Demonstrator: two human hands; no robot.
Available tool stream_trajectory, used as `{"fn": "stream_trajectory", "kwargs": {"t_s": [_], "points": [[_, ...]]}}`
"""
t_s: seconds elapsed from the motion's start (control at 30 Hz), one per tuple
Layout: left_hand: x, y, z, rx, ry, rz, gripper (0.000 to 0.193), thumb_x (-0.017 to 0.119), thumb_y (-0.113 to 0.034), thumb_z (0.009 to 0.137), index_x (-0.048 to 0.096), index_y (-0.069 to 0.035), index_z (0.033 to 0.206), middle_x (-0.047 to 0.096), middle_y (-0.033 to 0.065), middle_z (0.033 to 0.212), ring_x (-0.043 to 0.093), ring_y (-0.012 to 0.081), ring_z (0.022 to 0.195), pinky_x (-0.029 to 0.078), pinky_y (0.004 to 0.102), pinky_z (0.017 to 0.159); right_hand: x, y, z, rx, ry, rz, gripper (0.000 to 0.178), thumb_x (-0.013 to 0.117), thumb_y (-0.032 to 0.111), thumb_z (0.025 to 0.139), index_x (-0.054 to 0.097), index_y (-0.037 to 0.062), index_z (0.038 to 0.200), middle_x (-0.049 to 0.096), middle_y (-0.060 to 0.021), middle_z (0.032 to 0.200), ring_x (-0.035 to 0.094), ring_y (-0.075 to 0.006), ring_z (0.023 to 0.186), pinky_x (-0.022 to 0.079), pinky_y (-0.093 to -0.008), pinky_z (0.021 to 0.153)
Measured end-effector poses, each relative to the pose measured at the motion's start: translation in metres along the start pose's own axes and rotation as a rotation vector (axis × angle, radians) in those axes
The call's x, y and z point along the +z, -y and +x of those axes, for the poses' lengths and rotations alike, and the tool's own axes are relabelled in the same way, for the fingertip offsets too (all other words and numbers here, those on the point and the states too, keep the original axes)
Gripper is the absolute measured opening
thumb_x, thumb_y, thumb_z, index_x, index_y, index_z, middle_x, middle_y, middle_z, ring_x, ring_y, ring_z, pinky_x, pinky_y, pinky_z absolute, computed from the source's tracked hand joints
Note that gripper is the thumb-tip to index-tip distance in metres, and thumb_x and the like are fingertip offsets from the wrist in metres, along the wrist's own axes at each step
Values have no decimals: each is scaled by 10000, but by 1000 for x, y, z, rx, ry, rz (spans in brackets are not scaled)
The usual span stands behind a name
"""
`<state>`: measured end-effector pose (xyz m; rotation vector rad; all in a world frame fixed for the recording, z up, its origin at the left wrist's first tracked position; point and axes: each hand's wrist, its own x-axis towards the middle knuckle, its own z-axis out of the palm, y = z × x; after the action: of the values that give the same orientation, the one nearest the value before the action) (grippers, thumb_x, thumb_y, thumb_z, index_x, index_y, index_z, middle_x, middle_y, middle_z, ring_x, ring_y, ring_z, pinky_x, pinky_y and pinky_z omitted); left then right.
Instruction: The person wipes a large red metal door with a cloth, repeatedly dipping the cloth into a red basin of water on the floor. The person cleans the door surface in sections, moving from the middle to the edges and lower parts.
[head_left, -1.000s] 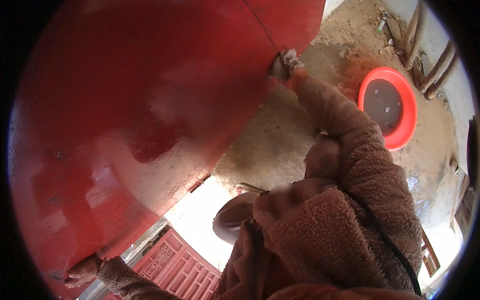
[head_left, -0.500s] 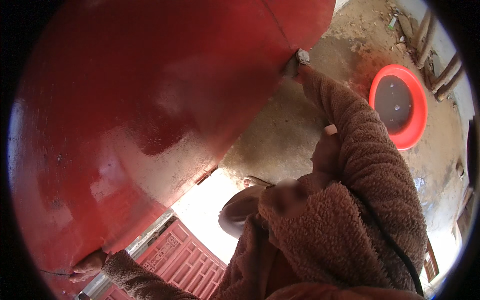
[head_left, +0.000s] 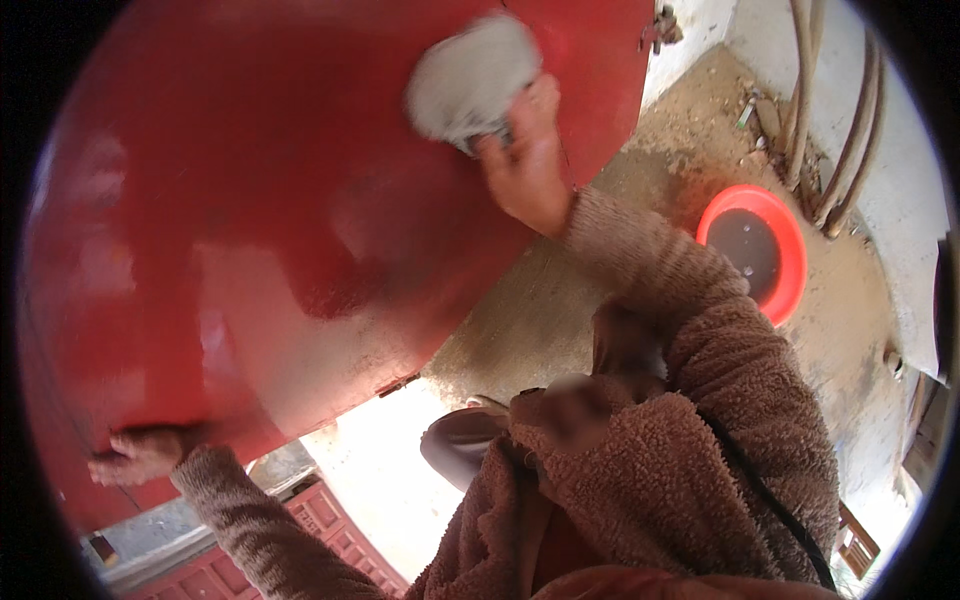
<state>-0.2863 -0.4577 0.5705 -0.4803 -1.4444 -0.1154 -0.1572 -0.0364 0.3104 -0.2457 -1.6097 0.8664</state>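
A large, glossy red door panel (head_left: 250,180) fills the left and upper part of the view, with wet-looking sheen on it. My right hand (head_left: 525,165) is closed on a greyish-white cloth (head_left: 475,80), blurred by motion, which lies against the upper part of the panel. Part of the cloth is bunched under my fingers. At the lower left, my left hand (head_left: 140,455) rests against the panel near its edge, fingers stretched apart and holding nothing.
A round red basin (head_left: 790,245) of murky water stands on the stained concrete floor to the right. Bent poles (head_left: 850,150) lean by the white wall, beside scattered debris. A metal latch (head_left: 660,30) shows at the panel's upper right edge. Pink latticed doors (head_left: 330,525) are below.
My right hand has moved up and left, from the panel's edge onto its face, bringing the cloth into full view. My left hand has shifted slightly up and left along the panel.
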Motion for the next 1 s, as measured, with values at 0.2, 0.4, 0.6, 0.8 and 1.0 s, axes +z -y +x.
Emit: {"fn": "stream_trajectory", "kwargs": {"t_s": [0.2,0.4,0.6,0.8,1.0], "points": [[-3,5,13,18,-75,74,656,510,-525,916,518,-2,1312,447,265,1384,369,454,1307,276,586,1080,8,-22,-80,12,163,-249,511,665,-21,678,571,85,1169,479,-186,1260,437,-405,1179,370,-466,956],[-3,4,8,-67,42,101,669,597,-416,871,429,-31,1391,359,260,1453,293,452,1357,228,571,1097,-15,52,-138,1201,795,194,376,577,151,896,509,68,1256,504,-101,1317,515,-244,1170,474,-429,910],[-95,-142,-53,-41,488,-286,781,608,-463,866,337,-17,1446,252,278,1505,196,460,1407,146,586,1121,-12,47,-149,1237,747,885,352,486,153,949,471,72,1291,524,-104,1282,514,-257,1179,500,-487,890],[-121,-281,-184,-723,1066,-886,863,737,-311,799,274,-6,1460,302,293,1461,305,408,1370,292,477,1095,-17,101,-106,1414,718,1508,362,448,182,975,443,53,1313,551,-70,1239,575,-204,1039,506,-394,870],[-100,-250,-158,-1023,929,-1064,725,750,-114,776,380,22,1384,512,251,1300,524,316,1209,442,382,983,-9,58,-119,770,716,930,385,444,295,1006,504,18,1267,587,-74,1216,589,-156,939,459,-315,877]]}}
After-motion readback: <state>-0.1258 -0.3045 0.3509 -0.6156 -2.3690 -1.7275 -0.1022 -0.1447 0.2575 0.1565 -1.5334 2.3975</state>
